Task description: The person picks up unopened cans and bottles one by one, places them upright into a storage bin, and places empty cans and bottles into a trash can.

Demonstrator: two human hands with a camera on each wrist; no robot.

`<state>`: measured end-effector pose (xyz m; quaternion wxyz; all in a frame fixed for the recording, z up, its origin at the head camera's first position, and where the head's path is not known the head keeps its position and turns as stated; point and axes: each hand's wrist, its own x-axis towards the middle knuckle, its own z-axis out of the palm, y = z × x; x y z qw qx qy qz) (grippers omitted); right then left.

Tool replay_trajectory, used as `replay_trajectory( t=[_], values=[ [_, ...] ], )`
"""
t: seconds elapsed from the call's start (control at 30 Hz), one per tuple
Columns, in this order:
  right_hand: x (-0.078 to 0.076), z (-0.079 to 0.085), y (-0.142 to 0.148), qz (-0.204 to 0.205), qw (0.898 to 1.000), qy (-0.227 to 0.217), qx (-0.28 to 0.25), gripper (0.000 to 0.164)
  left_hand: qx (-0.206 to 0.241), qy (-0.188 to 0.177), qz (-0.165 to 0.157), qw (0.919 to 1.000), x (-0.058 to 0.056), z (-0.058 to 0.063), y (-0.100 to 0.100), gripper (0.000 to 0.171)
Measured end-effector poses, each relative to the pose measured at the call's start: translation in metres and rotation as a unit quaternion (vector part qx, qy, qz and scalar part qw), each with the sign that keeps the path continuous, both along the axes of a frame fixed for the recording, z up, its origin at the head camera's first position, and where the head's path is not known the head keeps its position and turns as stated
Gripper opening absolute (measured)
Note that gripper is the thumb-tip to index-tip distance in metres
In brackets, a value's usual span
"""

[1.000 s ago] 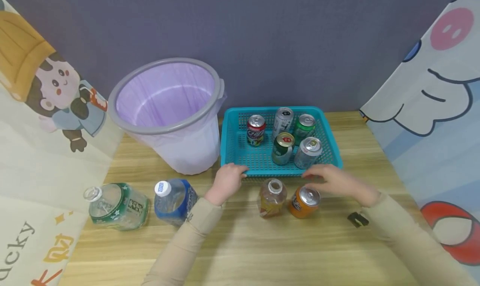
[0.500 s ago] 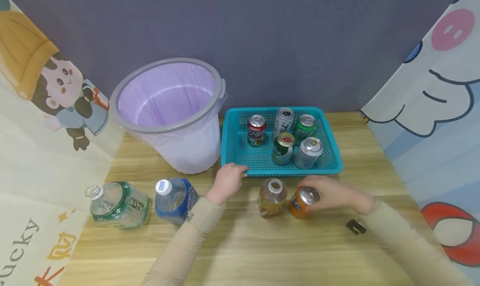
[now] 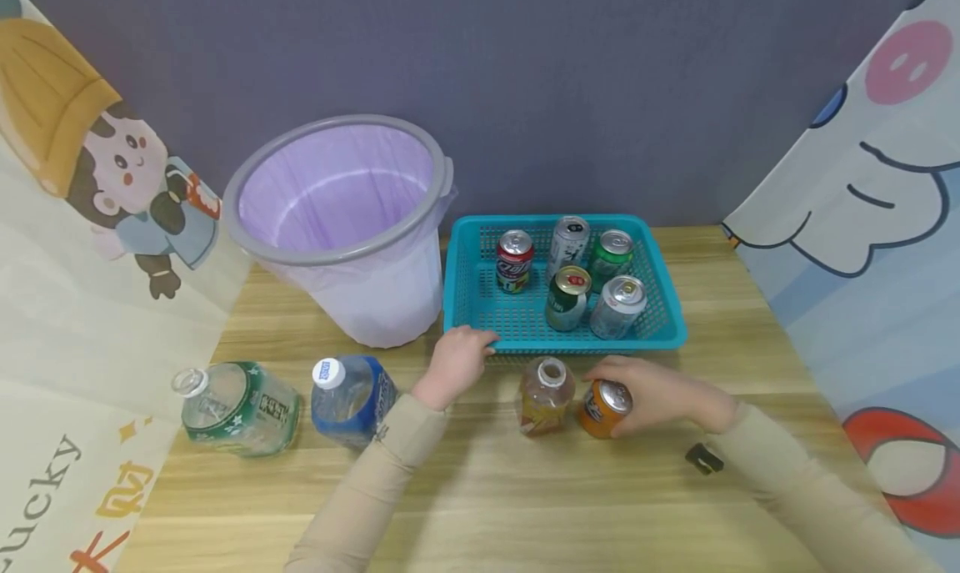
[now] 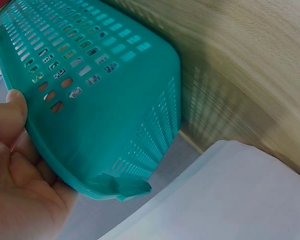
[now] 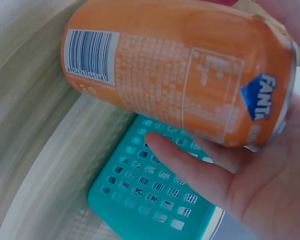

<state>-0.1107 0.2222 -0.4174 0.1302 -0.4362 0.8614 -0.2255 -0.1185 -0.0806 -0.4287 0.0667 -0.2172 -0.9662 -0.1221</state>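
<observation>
With the thumb and fingers (image 4: 17,112) of my left hand (image 3: 456,366) I pinch the near rim of the turquoise basket (image 3: 555,345), close to its left corner. My right hand (image 3: 663,394) has its fingers partly open and curved round the orange can (image 3: 595,416), thumb toward me; how firmly they press, I cannot tell. The can sits on the counter (image 3: 525,506) in front of the basket, just right of an uncapped bottle (image 3: 546,402), and its FANTA lettering and barcode show from my right wrist. Inside the basket are five cans: a red can (image 3: 514,264) to the left, a tall silver can (image 3: 570,243) and a green can (image 3: 612,256) behind, a gold-topped can (image 3: 566,304) and a short silver can (image 3: 618,310) nearer me. Left of the basket is a purple-lined bin (image 3: 375,302); in front of it stand a blue-labelled bottle (image 3: 352,402) and a green-labelled bottle (image 3: 243,410). A small black object (image 3: 705,458) lies by my right sleeve (image 3: 795,481).
</observation>
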Motion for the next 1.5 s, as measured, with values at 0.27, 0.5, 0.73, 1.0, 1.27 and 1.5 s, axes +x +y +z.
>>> replay_trajectory(
  t=[0.27,0.5,0.73,1.0,1.27,1.5],
  values=[
    [0.001,-0.0015,-0.0033,0.003,1.0,0.005,-0.002,0.064,0.006,0.0,0.001,1.0,-0.001,0.0002,0.0,0.017],
    [0.0019,-0.001,-0.0059,0.004,1.0,-0.005,0.003,0.062,0.0,-0.001,0.0,1.0,-0.0007,0.0014,0.0,0.017],
    [0.0024,0.0014,-0.0078,0.002,1.0,-0.009,0.024,0.065,-0.002,0.004,-0.004,1.0,-0.0005,0.0017,-0.0005,0.017],
    [0.0012,-0.001,-0.0078,0.002,1.0,0.007,0.023,0.062,-0.001,0.007,-0.004,1.0,-0.0001,0.0029,-0.0002,0.016],
    [0.0003,-0.005,-0.0076,0.01,0.999,0.033,-0.002,0.052,0.0,0.007,-0.004,1.0,-0.0007,0.0019,-0.0002,0.016],
    [-0.0002,-0.0073,-0.0056,0.017,0.999,0.038,-0.018,0.048,0.002,0.008,-0.004,1.0,0.0005,0.0023,0.0001,0.016]
  ],
)
